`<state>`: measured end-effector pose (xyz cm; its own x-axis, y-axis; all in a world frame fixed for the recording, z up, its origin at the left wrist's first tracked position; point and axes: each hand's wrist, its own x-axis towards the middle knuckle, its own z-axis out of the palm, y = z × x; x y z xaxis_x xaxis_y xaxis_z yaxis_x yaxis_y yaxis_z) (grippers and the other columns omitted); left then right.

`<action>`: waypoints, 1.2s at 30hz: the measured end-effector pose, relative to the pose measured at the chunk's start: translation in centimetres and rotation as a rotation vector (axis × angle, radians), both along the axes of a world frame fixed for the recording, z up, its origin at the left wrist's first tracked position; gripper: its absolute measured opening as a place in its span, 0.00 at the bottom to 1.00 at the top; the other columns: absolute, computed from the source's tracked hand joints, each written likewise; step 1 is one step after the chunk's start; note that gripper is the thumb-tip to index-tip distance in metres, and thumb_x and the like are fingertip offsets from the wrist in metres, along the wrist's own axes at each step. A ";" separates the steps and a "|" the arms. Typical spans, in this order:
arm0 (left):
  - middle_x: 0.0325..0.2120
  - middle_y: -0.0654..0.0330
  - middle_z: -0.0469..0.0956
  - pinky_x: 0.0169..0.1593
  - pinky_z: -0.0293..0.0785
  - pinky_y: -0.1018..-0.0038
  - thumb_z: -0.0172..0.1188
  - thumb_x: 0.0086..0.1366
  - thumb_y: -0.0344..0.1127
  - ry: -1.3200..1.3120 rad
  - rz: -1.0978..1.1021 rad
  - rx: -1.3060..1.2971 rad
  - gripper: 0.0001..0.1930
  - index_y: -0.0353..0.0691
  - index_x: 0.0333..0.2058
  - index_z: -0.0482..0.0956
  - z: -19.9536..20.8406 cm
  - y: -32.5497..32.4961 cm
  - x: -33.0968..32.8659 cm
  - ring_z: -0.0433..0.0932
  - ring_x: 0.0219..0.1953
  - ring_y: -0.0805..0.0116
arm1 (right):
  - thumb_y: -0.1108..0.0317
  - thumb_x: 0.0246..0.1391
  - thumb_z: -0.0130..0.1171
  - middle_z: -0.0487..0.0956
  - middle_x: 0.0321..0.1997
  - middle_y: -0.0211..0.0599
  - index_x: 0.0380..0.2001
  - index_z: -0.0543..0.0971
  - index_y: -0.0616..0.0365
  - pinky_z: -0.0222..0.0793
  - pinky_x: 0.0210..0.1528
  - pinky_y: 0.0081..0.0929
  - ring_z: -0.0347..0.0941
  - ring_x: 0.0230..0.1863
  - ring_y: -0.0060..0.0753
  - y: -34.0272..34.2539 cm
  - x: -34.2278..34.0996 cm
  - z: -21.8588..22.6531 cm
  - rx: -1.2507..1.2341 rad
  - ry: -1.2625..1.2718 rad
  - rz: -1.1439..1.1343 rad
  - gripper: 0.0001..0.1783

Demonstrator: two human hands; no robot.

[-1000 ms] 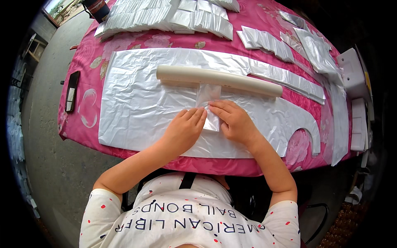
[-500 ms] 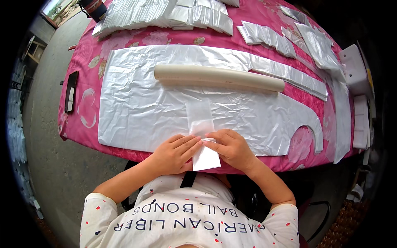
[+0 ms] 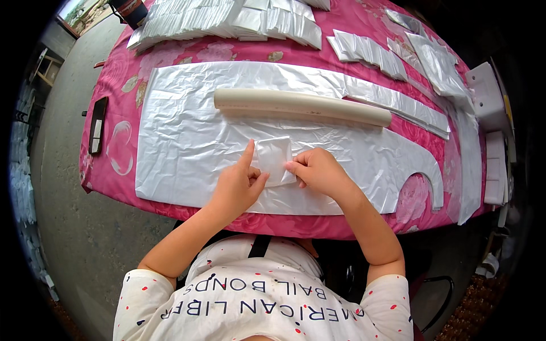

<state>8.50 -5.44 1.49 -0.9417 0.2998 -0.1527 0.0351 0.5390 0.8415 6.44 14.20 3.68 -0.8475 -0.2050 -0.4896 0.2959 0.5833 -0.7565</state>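
A small, folded white plastic bag (image 3: 273,156) lies on a large stack of flat white plastic carrier bags (image 3: 187,148) in front of me. My right hand (image 3: 319,173) pinches the lower right edge of the folded bag between thumb and fingers. Along its left side is my left hand (image 3: 236,181), index finger stretched forward, thumb out toward the bag's lower left corner and the other fingers curled. Just beyond, a beige tube (image 3: 301,105) rests across the stack. The stack's curved handle part (image 3: 429,159) reaches to the right.
A pink flowered cloth (image 3: 116,193) covers the table. Rows of folded white bags (image 3: 193,20) stand at the far left, with more folded bags (image 3: 369,54) at the far right. A dark phone-like object (image 3: 98,126) lies near the left edge. White plastic containers (image 3: 489,94) stand on the right.
The strip of bag that hung toward me is folded forward into a compact square. Both hands have moved away from my body, and my left index finger is now extended.
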 end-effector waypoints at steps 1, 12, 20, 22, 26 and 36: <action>0.27 0.54 0.79 0.28 0.71 0.78 0.60 0.56 0.30 -0.034 0.010 -0.007 0.36 0.29 0.60 0.51 0.3 0.1 -0.4 0.77 0.20 0.68 | 0.63 0.52 0.55 0.73 0.14 0.30 0.18 0.77 0.64 0.64 0.22 0.20 0.68 0.15 0.18 -0.1 -0.2 0.1 -0.003 -0.060 -0.012 0.15; 0.61 0.38 0.49 0.64 0.42 0.54 0.58 0.53 0.55 0.569 -0.261 -0.364 0.48 0.24 0.60 0.47 -1.2 2.9 0.2 0.46 0.65 0.45 | 0.65 0.49 0.54 0.72 0.11 0.35 0.16 0.76 0.65 0.63 0.21 0.24 0.69 0.15 0.23 -0.5 -0.5 -0.4 0.105 0.026 0.022 0.15; 0.63 0.39 0.42 0.65 0.35 0.53 0.55 0.51 0.63 0.587 -0.274 -0.382 0.55 0.25 0.61 0.39 -3.5 3.2 0.4 0.40 0.66 0.46 | 0.61 0.40 0.60 0.75 0.17 0.41 0.16 0.76 0.60 0.66 0.26 0.35 0.72 0.21 0.41 -1.7 1.5 0.0 0.379 0.265 -0.036 0.13; 0.63 0.38 0.43 0.65 0.35 0.53 0.56 0.50 0.63 0.574 -0.273 -0.404 0.55 0.23 0.61 0.41 -3.5 3.3 0.5 0.39 0.67 0.47 | 0.59 0.37 0.64 0.76 0.18 0.39 0.17 0.76 0.59 0.66 0.25 0.33 0.72 0.21 0.40 -1.4 2.6 -0.3 0.442 0.421 -0.078 0.14; 0.63 0.39 0.39 0.65 0.36 0.52 0.57 0.51 0.61 0.565 -0.278 -0.398 0.54 0.24 0.61 0.40 -2.6 3.0 0.5 0.37 0.67 0.46 | 0.61 0.35 0.66 0.77 0.22 0.37 0.21 0.75 0.58 0.68 0.29 0.32 0.74 0.25 0.39 0.2 3.4 0.3 0.491 0.311 -0.054 0.14; 0.44 0.51 0.75 0.48 0.71 0.74 0.50 0.60 0.21 -0.207 -0.138 0.483 0.17 0.29 0.49 0.69 -1.7 -5.4 8.5 0.76 0.45 0.68 | 0.56 0.48 0.58 0.65 0.57 0.50 0.51 0.68 0.62 0.50 0.62 0.42 0.58 0.60 0.49 -4.7 1.2 -3.9 0.347 0.988 0.309 0.30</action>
<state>16.97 -10.80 -0.16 -0.8538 0.5001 -0.1447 -0.1144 0.0910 0.9893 7.61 9.49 -0.21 -0.8337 -0.4591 0.3068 -0.5482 0.7551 -0.3596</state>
